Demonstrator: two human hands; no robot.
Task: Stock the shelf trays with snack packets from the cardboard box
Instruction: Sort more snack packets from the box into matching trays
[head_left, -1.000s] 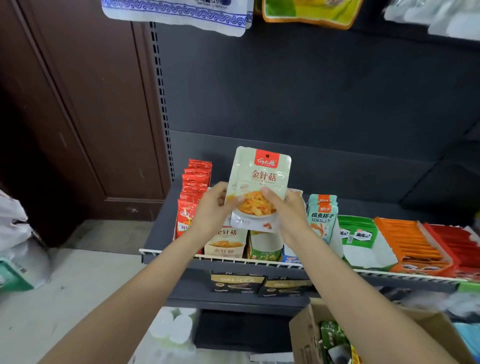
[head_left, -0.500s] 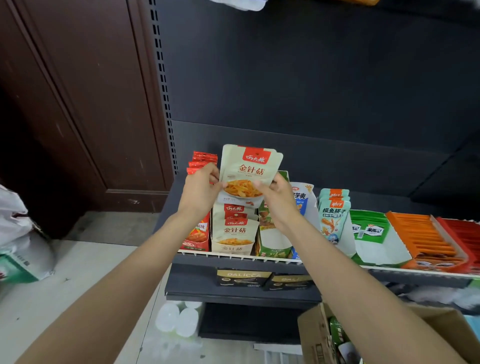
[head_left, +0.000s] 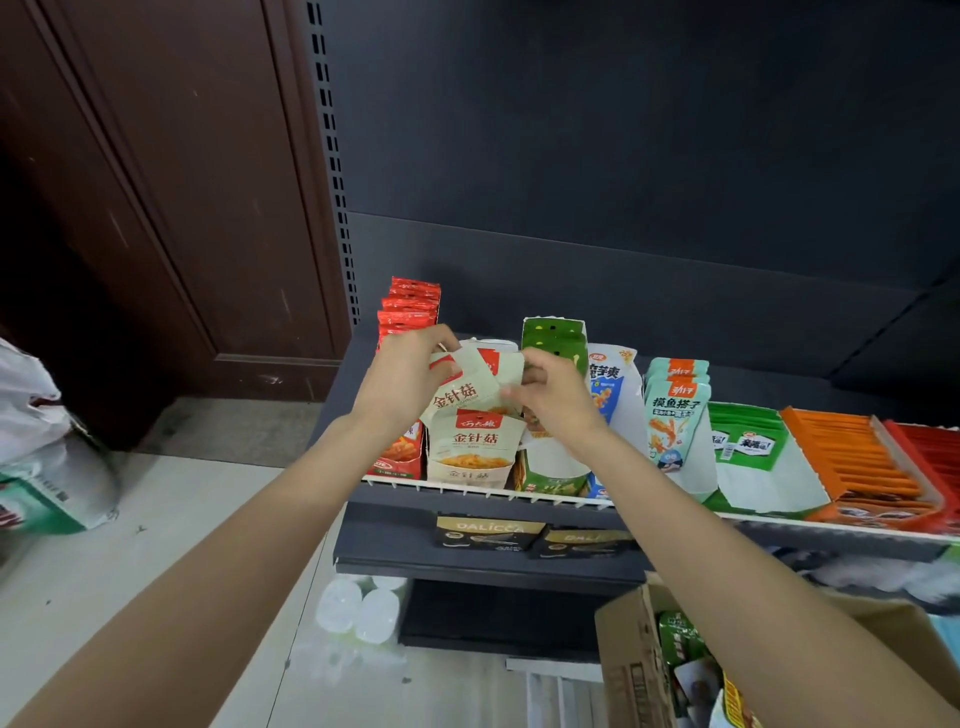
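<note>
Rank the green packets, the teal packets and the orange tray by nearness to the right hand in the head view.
1. Green packets: just behind the right hand.
2. Teal packets: further right on the shelf.
3. Orange tray: farthest right.

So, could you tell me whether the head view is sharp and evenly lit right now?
Head view: wide-angle bending bows the shelf rail; the held packet is slightly motion-blurred; the cardboard box at the corner looks soft; lighting is even, without harsh glare.

Beige packet (head_left: 464, 393) held by both hands: 金针菇. Front tray packet (head_left: 475, 447): 金针菇, same brand. Teal packets (head_left: 675, 410), right: 摸鱼搭子. Black boxes (head_left: 488, 532), lower shelf: DALICCA. Other labels too blurred to read.
</note>
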